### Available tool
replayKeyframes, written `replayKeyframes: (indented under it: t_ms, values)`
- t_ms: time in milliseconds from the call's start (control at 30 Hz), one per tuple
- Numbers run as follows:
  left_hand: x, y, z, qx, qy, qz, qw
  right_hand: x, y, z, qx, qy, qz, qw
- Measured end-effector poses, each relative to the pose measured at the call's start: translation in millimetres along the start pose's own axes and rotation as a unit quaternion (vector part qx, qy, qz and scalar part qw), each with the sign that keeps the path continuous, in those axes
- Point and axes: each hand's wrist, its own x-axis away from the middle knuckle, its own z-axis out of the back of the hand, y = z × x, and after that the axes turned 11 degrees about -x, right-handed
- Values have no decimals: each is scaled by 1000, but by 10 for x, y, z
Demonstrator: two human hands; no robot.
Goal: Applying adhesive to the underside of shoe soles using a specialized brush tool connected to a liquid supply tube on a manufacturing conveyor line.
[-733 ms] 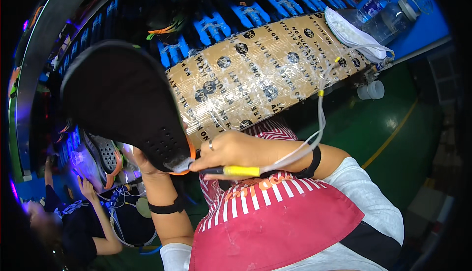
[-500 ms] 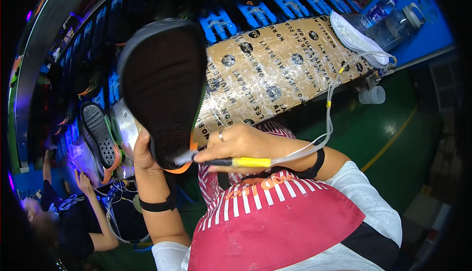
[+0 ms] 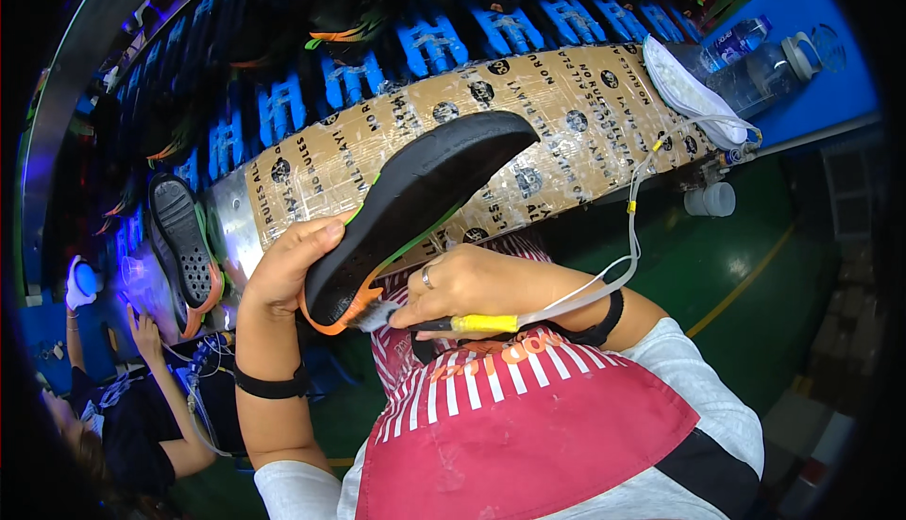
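**Brush laid to the heel edge of a black shoe sole**

A black rubber shoe sole with an orange and green rim (image 3: 415, 204) is held up in front of the chest, above the near edge of the worktop wrapped in brown printed paper under clear tape (image 3: 585, 114), its toe raised toward the upper right and its heel low. The left hand (image 3: 288, 270) cups the heel from the left, its fingers closed around the edge. The right hand (image 3: 472, 284) has its fingers pinched on a thin brush with a yellow handle and pale bristles (image 3: 453, 324), the bristles being set against the orange heel rim. A clear tube (image 3: 634, 237) runs from the handle up to the worktop.

The step in hand is judged to be the coating of the sole's edge. The next move would call for a steady stroke along the rim while the sole is turned by the left hand. Whether the bristles are wet cannot be told.

The sole looks matt, dimpled and stiff; the taped paper is glossy. A second black perforated sole with an orange rim (image 3: 184, 251) lies at the left. A white mesh shoe upper (image 3: 689, 95) and clear plastic bottles (image 3: 764, 62) rest at the right.
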Motion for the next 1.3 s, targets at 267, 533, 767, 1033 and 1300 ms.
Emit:
replayKeyframes:
  t_ms: [267,533,767,1033,1300]
  values:
    - [-37,57,-59,-57,4,43,997,24,64,-76,44,14,-11,999]
    - [-9,-9,14,-46,25,67,996,8,80,-60,-50,76,2,996]
    - [-72,-297,82,152,130,8,980,71,48,97,-175,39,-8,984]
    - [-95,-451,101,271,146,-405,861,204,15,332,-199,297,-100,928]
    - [-2,-891,-161,416,130,-259,862,211,-74,376,-326,383,-207,839]
